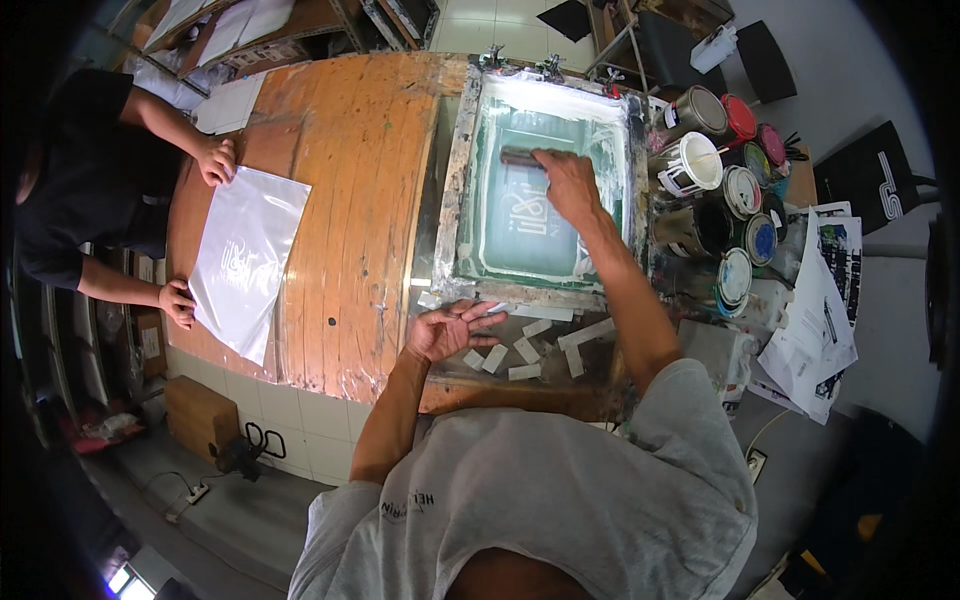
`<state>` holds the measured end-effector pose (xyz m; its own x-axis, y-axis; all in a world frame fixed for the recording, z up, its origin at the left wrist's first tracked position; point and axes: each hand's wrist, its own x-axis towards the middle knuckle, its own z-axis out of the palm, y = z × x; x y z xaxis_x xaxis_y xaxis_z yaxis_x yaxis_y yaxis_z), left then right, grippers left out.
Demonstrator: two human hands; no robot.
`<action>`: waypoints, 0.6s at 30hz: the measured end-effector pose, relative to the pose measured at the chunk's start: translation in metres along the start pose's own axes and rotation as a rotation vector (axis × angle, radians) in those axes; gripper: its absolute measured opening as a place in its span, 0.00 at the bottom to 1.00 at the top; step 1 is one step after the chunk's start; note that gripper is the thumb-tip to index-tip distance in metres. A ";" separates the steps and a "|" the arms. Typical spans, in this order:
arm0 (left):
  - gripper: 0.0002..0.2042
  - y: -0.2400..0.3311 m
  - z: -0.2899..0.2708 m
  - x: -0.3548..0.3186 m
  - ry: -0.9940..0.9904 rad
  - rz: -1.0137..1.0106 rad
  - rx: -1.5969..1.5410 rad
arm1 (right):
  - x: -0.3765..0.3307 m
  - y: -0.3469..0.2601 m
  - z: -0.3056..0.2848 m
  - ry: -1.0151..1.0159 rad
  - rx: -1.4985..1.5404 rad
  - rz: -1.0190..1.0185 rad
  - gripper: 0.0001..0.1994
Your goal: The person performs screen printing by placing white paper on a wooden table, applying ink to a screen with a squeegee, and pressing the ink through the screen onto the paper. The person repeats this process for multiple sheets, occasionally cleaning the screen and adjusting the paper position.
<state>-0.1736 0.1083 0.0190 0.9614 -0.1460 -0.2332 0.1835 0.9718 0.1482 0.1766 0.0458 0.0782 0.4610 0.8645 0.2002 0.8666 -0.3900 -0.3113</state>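
Gripping a squeegee [522, 156], the right hand [570, 187] reaches over the green mesh [495, 250] of a frame [453, 200] in the head view. Its fingers are closed round the tool, though their undersides are hidden. The squeegee lies inside the frame, beyond most of the pale pattern [525, 212], with white ink [545, 97] thick at the far end. The left hand [437, 334] is turned palm up beside the frame's near left corner, fingers loosely spread. Something white shows by its fingertips; I cannot tell whether they touch it. White scraps [526, 350] lie nearby.

Uneven pressure from the single hand could leave the ink patchy. A nudge from the left hand might shift the frame, unless the clamps [550, 66] at the far edge hold it firmly. Loose scraps could cling to wet ink if dragged.

Farther left, a co-worker's hands [217, 160] hold a clear bag [255, 215] over the wooden surface [345, 250]; if its white print is wet, a fold or brush of a finger could smear it. Crowded pots [693, 163] stand just right of the frame, where a careless right elbow could tip one.
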 end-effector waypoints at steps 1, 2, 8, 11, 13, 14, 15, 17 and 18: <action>0.12 -0.001 0.002 -0.001 0.004 0.009 -0.001 | -0.016 -0.012 -0.002 0.005 0.021 -0.009 0.21; 0.10 -0.001 0.004 -0.001 0.007 0.016 -0.002 | -0.034 -0.024 -0.005 0.011 0.041 -0.016 0.21; 0.10 -0.008 0.011 -0.004 0.031 0.079 0.013 | -0.138 -0.113 -0.038 -0.044 0.040 0.052 0.22; 0.21 -0.011 0.015 -0.006 0.037 0.103 -0.041 | -0.155 -0.137 -0.057 -0.031 0.015 0.077 0.22; 0.24 -0.009 0.029 -0.004 0.007 0.125 -0.018 | -0.154 -0.141 -0.070 0.056 -0.035 0.022 0.19; 0.25 -0.007 0.031 -0.004 -0.010 0.140 -0.009 | -0.152 -0.144 -0.077 0.073 -0.033 0.007 0.18; 0.25 -0.006 0.035 -0.005 -0.026 0.155 0.001 | -0.149 -0.145 -0.081 0.092 -0.030 -0.008 0.18; 0.23 0.000 0.057 -0.001 -0.068 0.210 0.030 | -0.139 -0.138 -0.089 0.168 -0.085 -0.064 0.13; 0.21 0.004 0.073 -0.001 -0.047 0.235 0.046 | -0.132 -0.135 -0.097 0.187 -0.101 -0.079 0.12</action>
<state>-0.1586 0.0992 0.0903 0.9870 0.0738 -0.1427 -0.0383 0.9707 0.2372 0.0172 -0.0466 0.1842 0.4104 0.8233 0.3922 0.9117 -0.3615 -0.1952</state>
